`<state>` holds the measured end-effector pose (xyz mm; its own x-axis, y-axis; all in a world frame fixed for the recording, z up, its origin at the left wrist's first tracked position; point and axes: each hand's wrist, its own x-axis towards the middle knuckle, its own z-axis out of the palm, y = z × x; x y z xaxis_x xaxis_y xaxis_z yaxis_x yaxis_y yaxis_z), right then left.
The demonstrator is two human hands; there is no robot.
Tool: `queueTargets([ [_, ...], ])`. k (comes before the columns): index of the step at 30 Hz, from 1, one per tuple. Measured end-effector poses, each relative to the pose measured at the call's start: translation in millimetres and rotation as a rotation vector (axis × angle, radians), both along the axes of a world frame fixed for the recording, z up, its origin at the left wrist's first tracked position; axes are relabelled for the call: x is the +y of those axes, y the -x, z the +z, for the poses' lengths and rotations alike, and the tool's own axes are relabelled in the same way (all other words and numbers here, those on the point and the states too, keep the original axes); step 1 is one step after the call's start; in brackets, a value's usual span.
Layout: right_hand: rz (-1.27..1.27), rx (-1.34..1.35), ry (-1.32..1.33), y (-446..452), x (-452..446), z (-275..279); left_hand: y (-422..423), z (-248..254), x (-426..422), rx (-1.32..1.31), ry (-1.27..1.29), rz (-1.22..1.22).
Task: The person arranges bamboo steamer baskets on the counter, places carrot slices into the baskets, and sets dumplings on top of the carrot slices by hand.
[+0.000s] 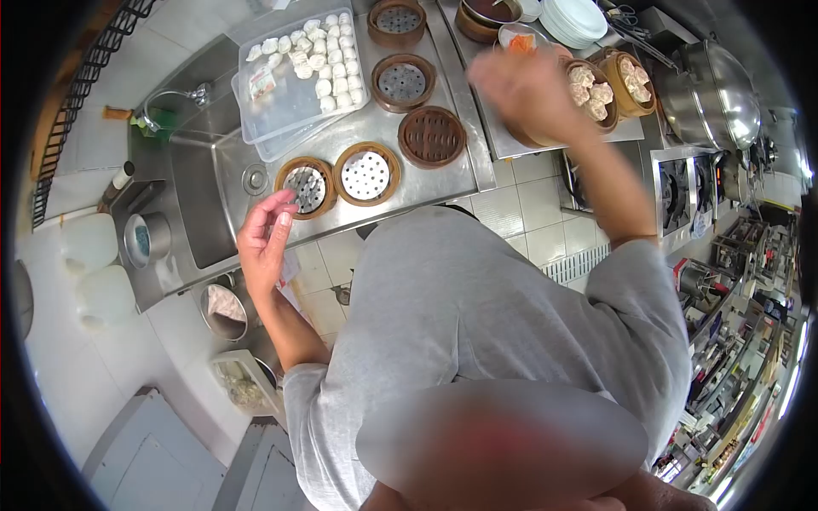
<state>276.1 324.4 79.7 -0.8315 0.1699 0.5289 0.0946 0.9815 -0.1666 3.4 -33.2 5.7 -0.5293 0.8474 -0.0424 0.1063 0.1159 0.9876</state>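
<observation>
At the counter's front edge, my left hand point(266, 234) is open and holds nothing, thumb apart from the fingers. Its fingertips are beside a small round bamboo steamer point(305, 186) with a perforated liner; whether they touch cannot be made out. A second lined steamer point(366, 174) stands right next to that one. My right hand point(524, 94) is smeared by motion over the right-hand counter, so its fingers are unclear. Close to it are a dish of orange bits point(518, 40) and a steamer of pleated dumplings point(591, 92).
A clear plastic tub point(256, 119) of white dumplings stands by the sink point(200, 204). Several more steamers, including a dark slatted one point(432, 136), line the steel counter. Stacked plates point(575, 21), another dumpling steamer point(632, 85) and a large metal pot point(711, 94) are at the right.
</observation>
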Motion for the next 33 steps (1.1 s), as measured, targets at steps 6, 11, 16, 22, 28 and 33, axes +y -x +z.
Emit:
queueTargets([
  [6,-0.095,-0.099,-0.036,-22.7,-54.5,-214.7,12.2,-2.7,12.4,0.026,0.023,-0.055],
  [11,-0.148,-0.105,0.187,-20.8,-72.8,-219.5,14.5,3.9,23.6,0.036,-0.003,-0.061],
  [16,-0.145,-0.02,0.339,-17.5,-66.8,-205.7,56.3,17.1,5.8,0.336,0.022,0.071],
  [22,0.005,0.042,0.467,42.5,-70.8,-69.3,126.0,152.2,-9.0,0.858,-0.066,0.331],
  [28,0.347,0.364,0.064,154.8,-93.6,115.0,257.7,272.3,-23.0,1.425,0.005,0.61],
  [33,0.385,0.491,0.03,296.6,-94.9,224.7,379.9,286.7,-3.7,1.331,0.237,0.416],
])
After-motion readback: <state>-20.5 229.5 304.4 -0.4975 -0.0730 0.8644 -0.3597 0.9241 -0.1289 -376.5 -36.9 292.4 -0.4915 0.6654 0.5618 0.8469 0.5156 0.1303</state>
